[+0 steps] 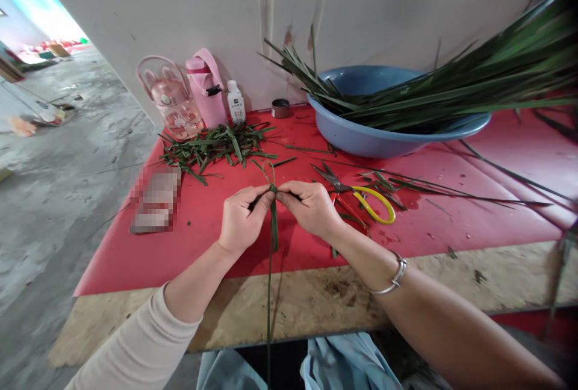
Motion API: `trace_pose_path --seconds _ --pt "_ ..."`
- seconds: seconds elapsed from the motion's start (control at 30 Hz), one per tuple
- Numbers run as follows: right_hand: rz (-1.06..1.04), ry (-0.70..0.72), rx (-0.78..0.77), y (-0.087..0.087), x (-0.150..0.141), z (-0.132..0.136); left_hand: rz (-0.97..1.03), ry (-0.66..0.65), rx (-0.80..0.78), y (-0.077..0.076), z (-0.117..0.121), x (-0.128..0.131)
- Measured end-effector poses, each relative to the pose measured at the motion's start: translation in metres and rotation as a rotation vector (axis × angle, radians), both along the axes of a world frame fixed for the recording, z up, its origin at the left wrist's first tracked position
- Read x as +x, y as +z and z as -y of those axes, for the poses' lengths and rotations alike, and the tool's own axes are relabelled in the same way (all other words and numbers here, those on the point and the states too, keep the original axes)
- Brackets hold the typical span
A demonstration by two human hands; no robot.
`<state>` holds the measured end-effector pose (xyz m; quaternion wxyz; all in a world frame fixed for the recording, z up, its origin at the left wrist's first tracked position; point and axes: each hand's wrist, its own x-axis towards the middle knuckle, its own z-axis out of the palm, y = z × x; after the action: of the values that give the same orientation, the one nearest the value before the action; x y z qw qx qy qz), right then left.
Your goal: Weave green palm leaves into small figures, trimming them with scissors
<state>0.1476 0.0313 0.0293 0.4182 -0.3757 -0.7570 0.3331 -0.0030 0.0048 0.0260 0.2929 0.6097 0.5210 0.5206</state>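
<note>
Between my two hands is a small knotted piece of green leaf strips (274,227), with a thin loop standing up at its top. A broad strip hangs from the knot, and a long thin strand runs down past the table edge. My left hand (246,215) pinches the knot from the left with thumb and forefinger. From the right, my right hand (309,206) pinches the same knot, thumb tips nearly touching. Just right of that hand lie scissors (374,203) with yellow and red handles, partly hidden by my forearm.
A blue basin (392,143) holding long green leaves stands at the back right. Cut leaf scraps (212,149) lie in a heap at the left, before a clear pink bottle (174,104), a pink flask (208,95), a white bottle (235,103) and a small tin (280,109). A blurred-out flat object (158,200) lies left.
</note>
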Motion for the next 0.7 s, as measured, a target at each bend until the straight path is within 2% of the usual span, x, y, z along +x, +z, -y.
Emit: trace_pose_path --seconds 0.13,0.3,0.37,0.5,0.57,0.7 --pt "-0.073 -0.004 -0.060 0.000 -0.001 -0.001 0.079 -0.086 -0.065 0.000 -0.001 -0.002" --pt "-0.032 -0.015 -0.011 -0.002 -0.001 -0.003 0.084 0.017 -0.076 -0.004 -0.001 0.002" --pt "0.023 -0.021 0.037 -0.003 0.000 -0.004 0.106 0.012 -0.124 -0.004 -0.003 0.001" --pt "0.145 0.041 0.095 -0.004 0.003 -0.006 0.044 -0.225 -0.285 0.003 -0.008 -0.010" --pt "0.178 0.066 0.100 -0.004 0.005 -0.006 0.028 -0.315 -0.316 0.007 -0.011 -0.013" --pt "0.176 0.046 0.101 -0.004 0.006 -0.007 0.039 -0.320 -0.348 0.012 -0.012 -0.008"
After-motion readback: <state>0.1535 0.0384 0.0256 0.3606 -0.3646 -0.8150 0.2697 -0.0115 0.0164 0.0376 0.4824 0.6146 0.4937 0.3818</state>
